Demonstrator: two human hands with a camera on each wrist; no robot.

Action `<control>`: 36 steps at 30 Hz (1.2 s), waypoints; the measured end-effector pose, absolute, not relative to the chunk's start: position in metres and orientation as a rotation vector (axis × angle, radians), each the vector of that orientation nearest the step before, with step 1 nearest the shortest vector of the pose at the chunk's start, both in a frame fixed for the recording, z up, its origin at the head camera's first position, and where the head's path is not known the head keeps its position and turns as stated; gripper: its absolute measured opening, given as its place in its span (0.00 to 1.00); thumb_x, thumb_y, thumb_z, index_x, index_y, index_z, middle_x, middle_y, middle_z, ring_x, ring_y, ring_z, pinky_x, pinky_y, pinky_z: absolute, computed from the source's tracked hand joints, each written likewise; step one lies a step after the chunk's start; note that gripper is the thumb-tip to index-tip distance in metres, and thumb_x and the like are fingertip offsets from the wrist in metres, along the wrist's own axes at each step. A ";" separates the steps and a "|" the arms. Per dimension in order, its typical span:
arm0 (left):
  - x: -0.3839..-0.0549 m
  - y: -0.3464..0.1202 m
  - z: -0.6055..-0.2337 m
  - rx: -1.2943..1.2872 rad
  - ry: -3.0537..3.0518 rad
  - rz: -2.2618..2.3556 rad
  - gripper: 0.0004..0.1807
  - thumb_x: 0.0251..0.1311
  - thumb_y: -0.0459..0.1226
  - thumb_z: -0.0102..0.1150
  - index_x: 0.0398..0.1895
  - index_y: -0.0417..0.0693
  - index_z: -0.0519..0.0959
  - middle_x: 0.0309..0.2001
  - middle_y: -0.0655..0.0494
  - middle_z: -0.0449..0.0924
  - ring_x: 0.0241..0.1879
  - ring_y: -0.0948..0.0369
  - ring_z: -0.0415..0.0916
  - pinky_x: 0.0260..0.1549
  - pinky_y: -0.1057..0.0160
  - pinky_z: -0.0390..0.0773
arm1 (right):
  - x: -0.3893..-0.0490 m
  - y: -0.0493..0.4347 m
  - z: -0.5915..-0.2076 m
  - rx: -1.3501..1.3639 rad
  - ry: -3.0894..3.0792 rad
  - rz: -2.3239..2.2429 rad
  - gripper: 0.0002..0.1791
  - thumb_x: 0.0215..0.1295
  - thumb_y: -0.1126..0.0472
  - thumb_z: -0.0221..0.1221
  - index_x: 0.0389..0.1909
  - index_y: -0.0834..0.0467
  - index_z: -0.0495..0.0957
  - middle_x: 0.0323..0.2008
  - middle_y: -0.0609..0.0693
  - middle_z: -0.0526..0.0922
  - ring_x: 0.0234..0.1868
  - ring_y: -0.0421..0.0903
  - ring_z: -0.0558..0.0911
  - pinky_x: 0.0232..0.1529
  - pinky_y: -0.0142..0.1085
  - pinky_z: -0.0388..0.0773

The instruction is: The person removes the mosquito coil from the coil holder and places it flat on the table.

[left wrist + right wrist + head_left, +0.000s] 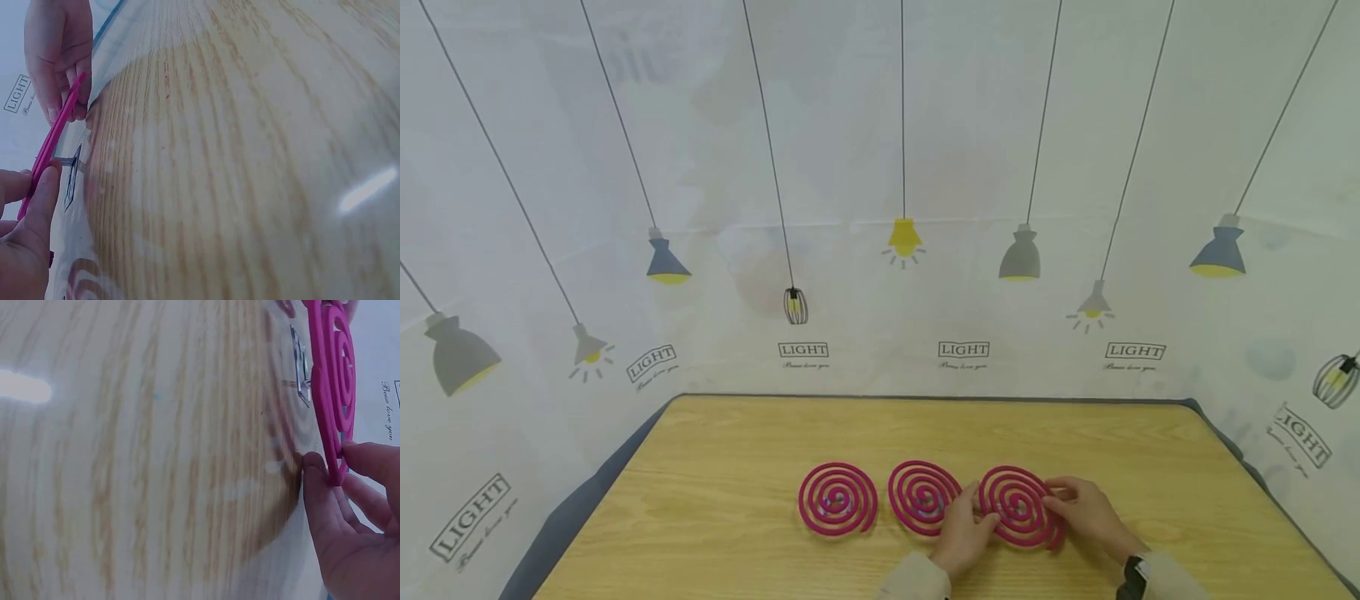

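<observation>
Both hands hold the rightmost magenta mosquito coil (pixel 1017 506) at opposite sides. My left hand (pixel 964 533) pinches its left rim between thumb and fingers, overlapping the edge of the middle coil (pixel 924 497) in the head view. The right hand (pixel 1093 518) grips the right rim near the coil's outer tail. Seen edge-on in the left wrist view, the held coil (pixel 51 140) is raised over the table, tilted, with a small metal stand (pixel 73 178) beneath it. That stand (pixel 301 365) also appears under the coil (pixel 331 394) in the right wrist view.
A third mosquito coil (pixel 837 498) lies left of the middle one on the wood-grain table (pixel 722 467). A pale wall covering (pixel 865 150) printed with hanging lamps surrounds the table's back and sides. The right wrist wears a dark watch (pixel 1132 577).
</observation>
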State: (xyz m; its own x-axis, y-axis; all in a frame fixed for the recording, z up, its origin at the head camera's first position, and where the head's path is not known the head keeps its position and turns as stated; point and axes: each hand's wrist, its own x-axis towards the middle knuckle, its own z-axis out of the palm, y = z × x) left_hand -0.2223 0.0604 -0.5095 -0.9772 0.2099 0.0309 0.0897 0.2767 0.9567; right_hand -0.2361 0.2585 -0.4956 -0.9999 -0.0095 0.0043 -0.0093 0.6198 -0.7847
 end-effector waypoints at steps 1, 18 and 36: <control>-0.222 0.061 -0.510 0.290 2.417 1.819 0.31 0.52 0.30 0.57 0.59 0.30 0.60 0.35 0.55 0.71 0.28 0.67 0.70 0.24 0.74 0.74 | -0.237 0.259 -0.496 0.007 2.813 -1.393 0.17 0.54 0.67 0.58 0.42 0.75 0.71 0.32 0.63 0.80 0.34 0.54 0.79 0.34 0.40 0.78; -0.219 0.062 -0.505 0.206 2.315 1.942 0.28 0.52 0.25 0.54 0.58 0.27 0.59 0.39 0.50 0.70 0.26 0.64 0.71 0.23 0.72 0.77 | -0.235 0.256 -0.492 0.149 2.666 -1.599 0.17 0.55 0.69 0.56 0.44 0.76 0.70 0.32 0.61 0.80 0.32 0.47 0.79 0.30 0.33 0.77; -0.217 0.060 -0.504 0.228 2.400 1.944 0.27 0.51 0.26 0.56 0.55 0.26 0.63 0.39 0.47 0.72 0.29 0.64 0.72 0.23 0.74 0.76 | -0.233 0.256 -0.491 0.184 2.673 -1.635 0.18 0.56 0.69 0.56 0.45 0.75 0.70 0.32 0.58 0.79 0.31 0.44 0.77 0.28 0.32 0.76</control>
State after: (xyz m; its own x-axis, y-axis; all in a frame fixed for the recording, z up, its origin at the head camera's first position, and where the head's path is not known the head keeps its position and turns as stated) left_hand -0.2168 0.0604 -0.5043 -0.9881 0.1424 0.0575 0.0858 0.2014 0.9757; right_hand -0.2329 0.2556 -0.4906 -0.9931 0.0989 -0.0631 0.1012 0.4504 -0.8871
